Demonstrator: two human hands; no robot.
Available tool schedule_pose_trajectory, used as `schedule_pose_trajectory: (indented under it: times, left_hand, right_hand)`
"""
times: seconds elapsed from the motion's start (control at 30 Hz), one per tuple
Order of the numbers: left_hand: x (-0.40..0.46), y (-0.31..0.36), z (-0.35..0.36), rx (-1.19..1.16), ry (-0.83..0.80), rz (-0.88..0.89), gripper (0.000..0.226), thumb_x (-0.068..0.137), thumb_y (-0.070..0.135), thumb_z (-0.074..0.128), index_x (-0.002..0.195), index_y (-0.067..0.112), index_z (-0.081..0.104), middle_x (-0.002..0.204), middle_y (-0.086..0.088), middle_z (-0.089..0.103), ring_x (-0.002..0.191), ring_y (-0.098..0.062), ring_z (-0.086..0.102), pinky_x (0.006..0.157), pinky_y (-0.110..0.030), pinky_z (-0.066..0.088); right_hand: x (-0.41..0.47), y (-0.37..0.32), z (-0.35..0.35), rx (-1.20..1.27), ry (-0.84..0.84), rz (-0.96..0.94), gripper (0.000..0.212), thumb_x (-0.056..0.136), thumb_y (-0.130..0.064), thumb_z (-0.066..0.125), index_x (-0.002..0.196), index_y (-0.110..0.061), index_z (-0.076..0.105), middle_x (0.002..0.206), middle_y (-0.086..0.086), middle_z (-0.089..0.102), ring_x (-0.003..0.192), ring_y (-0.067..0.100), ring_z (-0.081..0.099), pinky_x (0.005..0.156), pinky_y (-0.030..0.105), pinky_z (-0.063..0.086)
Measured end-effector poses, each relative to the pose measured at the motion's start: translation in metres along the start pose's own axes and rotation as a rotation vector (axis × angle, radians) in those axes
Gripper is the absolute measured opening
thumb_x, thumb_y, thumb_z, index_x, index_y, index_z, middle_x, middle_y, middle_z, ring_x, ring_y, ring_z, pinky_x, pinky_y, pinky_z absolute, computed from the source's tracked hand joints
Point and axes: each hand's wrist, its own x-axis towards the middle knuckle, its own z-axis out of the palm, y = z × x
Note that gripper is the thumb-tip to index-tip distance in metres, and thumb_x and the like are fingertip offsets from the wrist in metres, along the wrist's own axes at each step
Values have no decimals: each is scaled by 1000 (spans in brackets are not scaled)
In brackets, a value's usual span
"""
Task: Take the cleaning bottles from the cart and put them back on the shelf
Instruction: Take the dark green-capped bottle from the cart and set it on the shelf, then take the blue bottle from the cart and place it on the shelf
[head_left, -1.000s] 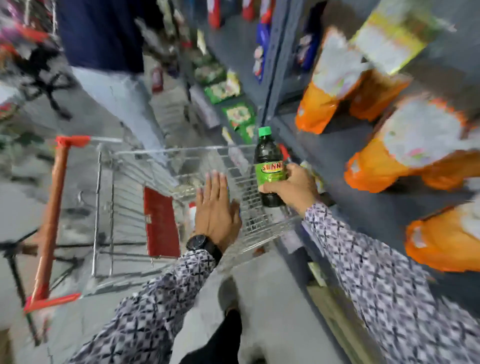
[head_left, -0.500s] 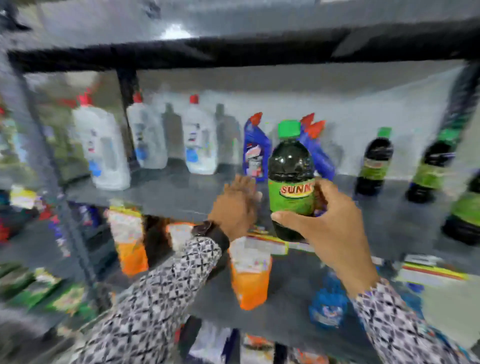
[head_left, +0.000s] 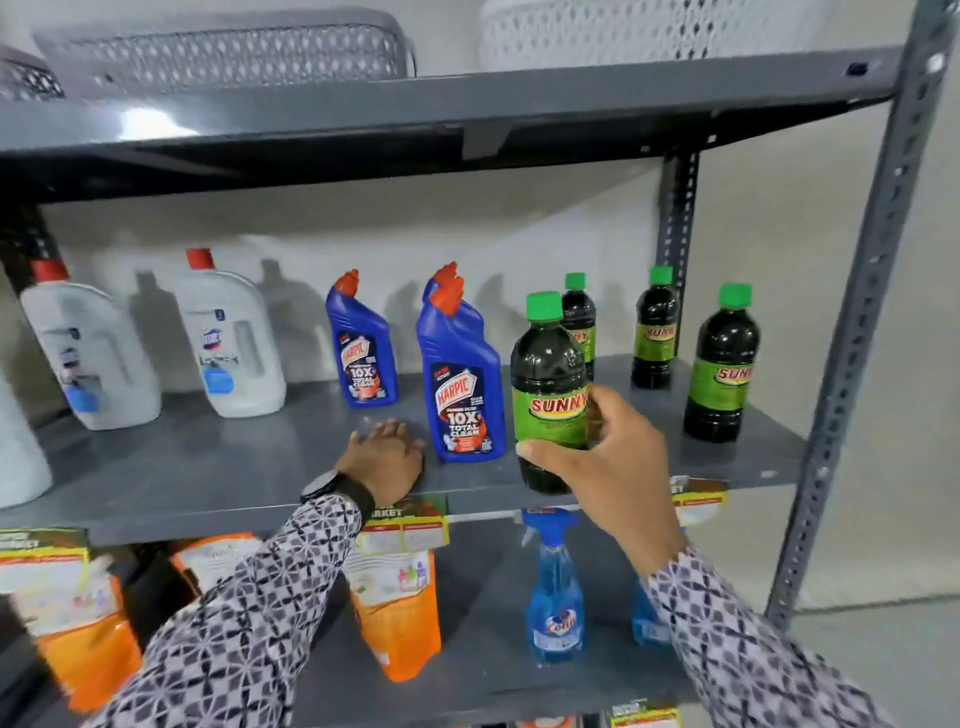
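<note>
My right hand (head_left: 602, 457) grips a dark Sunny bottle (head_left: 548, 384) with a green cap and green label, held upright at the front edge of the grey middle shelf (head_left: 218, 467). My left hand (head_left: 384, 457) rests palm down on that shelf, fingers apart, just left of a blue Harpic bottle (head_left: 462, 384). Three more Sunny bottles stand on the shelf: one (head_left: 578, 312) right behind the held bottle, one (head_left: 655, 327) at the back and one (head_left: 723, 364) at the right. The cart is out of view.
A second Harpic bottle (head_left: 363, 348) and white jugs with red caps (head_left: 228, 338) (head_left: 85, 353) stand further left. The shelf below holds orange pouches (head_left: 397, 608) and blue spray bottles (head_left: 553, 592). Perforated baskets (head_left: 223, 52) sit on the top shelf. A grey upright post (head_left: 852, 332) bounds the right side.
The view swung from the cart up to the shelf. My right hand carried the Sunny bottle to the middle shelf's front edge; my left hand moved from above the cart onto the shelf.
</note>
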Motion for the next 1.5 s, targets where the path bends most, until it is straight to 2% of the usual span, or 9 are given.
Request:
schedule_pose_trajectory:
  times: [0.2, 0.4, 0.53, 0.7, 0.83, 1.0, 1.2, 1.37, 1.5]
  left_hand:
    - [-5, 7, -3, -99, 17, -21, 55, 104, 33, 21, 148, 10, 42, 163, -16, 31, 153, -34, 29, 118, -58, 29]
    - [-1, 3, 0, -51, 1, -15, 56, 103, 33, 20, 151, 10, 38, 164, -17, 30, 154, -34, 28, 119, -56, 30]
    - [-5, 8, -7, -218, 11, -86, 54, 105, 33, 22, 152, 11, 38, 165, -16, 29, 154, -33, 28, 122, -56, 27]
    - [-39, 12, -18, -725, 567, -164, 53, 104, 41, 41, 152, 18, 44, 151, -10, 55, 138, -29, 55, 115, -38, 42]
    - [-97, 3, -4, -912, 832, -165, 51, 103, 35, 51, 152, 21, 45, 156, 0, 50, 146, -13, 44, 120, -32, 37]
    - [-194, -43, 60, -927, 930, -330, 49, 98, 25, 57, 147, 16, 53, 147, -9, 60, 133, -28, 58, 112, -45, 46]
    - [-296, -144, 189, -958, 676, -738, 49, 92, 26, 56, 140, 22, 59, 131, -4, 70, 118, -23, 67, 100, -33, 52]
    - [-388, -228, 312, -1168, 570, -1102, 48, 86, -4, 52, 121, 27, 66, 87, 23, 69, 79, 5, 66, 84, -25, 59]
    - [-441, -266, 398, -1303, 465, -1487, 37, 82, 14, 61, 115, 5, 73, 104, -4, 76, 93, -21, 70, 99, -54, 55]
  right_hand:
    - [76, 32, 9, -90, 19, 67, 63, 66, -35, 92, 120, -19, 65, 111, 0, 78, 99, 17, 73, 94, 41, 59]
    - [94, 47, 13, -102, -25, 80, 64, 69, -24, 93, 123, -14, 61, 118, 5, 75, 94, 13, 65, 79, 19, 47]
    - [92, 53, 14, -89, -20, 68, 69, 65, -26, 95, 125, -16, 60, 116, 3, 75, 98, 15, 68, 91, 34, 58]
    - [68, 40, 8, -147, 62, -29, 80, 77, -28, 87, 146, -18, 47, 134, 7, 60, 127, 24, 57, 101, 25, 39]
    - [32, 21, 23, -241, 171, -359, 73, 87, -27, 78, 150, -13, 43, 144, 12, 51, 134, 25, 51, 109, 31, 43]
    - [-34, -6, 108, -226, -90, -748, 54, 88, -12, 73, 139, -5, 59, 140, 16, 59, 137, 31, 53, 120, 41, 39]
    - [-146, -7, 279, -224, -617, -988, 49, 87, -12, 69, 135, -7, 64, 134, 18, 63, 130, 39, 58, 116, 52, 42]
    - [-255, 20, 432, -217, -1147, -729, 55, 78, -18, 71, 133, -21, 62, 134, 9, 65, 125, 33, 61, 110, 45, 46]
    - [-329, 48, 522, -361, -1611, -398, 47, 86, -21, 74, 132, -12, 68, 135, 12, 69, 125, 31, 65, 105, 29, 40]
